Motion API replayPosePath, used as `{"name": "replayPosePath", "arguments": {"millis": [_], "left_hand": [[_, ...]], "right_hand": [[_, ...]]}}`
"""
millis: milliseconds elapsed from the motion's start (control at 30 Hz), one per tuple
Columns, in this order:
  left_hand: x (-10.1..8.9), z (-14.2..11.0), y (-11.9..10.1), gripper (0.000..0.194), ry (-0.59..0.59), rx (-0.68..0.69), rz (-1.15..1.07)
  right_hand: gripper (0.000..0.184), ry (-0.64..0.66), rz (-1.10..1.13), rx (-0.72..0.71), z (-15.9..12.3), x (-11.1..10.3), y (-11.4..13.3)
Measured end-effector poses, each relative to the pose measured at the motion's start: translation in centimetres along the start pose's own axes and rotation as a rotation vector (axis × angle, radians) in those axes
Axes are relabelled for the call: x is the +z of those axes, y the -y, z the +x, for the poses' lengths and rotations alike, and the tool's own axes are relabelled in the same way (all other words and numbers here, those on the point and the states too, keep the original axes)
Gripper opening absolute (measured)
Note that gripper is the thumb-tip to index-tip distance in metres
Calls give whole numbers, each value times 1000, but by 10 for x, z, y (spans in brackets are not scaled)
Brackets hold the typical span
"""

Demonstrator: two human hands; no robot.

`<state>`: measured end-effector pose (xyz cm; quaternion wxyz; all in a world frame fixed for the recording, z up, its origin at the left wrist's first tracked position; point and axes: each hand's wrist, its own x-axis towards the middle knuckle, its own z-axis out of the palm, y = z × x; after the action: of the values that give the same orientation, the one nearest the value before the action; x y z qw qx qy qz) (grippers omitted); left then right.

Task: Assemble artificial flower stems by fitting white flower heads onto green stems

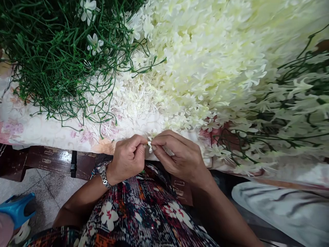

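A small white artificial flower [150, 145] is pinched between my two hands, just above the table's near edge. My left hand [130, 154], with a metal watch [104, 176] on its wrist, is closed with thumb and forefinger at the flower's left side. From the right, the fingertips of my right hand [177, 152] meet the same flower. The fingers cover part of it, and what sits between the left fingertips is too small to make out. Beyond my hands spreads a big heap of white and pale yellow artificial flowers [200, 68].
Green plastic stems [59, 61] are heaped at the back left, with thin white pieces [128, 99] beside them. Stems bearing white flowers [290, 103] lie at the right. A flowered cloth [46, 127] covers the table. A blue plastic object [19, 209] is at lower left.
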<state>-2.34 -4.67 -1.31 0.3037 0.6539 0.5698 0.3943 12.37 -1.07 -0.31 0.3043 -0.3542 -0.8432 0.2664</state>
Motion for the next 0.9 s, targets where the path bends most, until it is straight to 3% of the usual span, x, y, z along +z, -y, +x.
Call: {"name": "replayPosePath", "arguments": {"millis": [433, 600, 900], "left_hand": [[1, 1, -1, 10, -18, 27, 38], [0, 3, -2, 11, -10, -14, -42], [-7, 0, 3, 9, 28, -68, -208]], "right_hand": [[10, 24, 36, 5, 4, 3, 0], [10, -52, -10, 10, 0, 6, 1], [14, -53, -50, -34, 3, -5, 5]]}}
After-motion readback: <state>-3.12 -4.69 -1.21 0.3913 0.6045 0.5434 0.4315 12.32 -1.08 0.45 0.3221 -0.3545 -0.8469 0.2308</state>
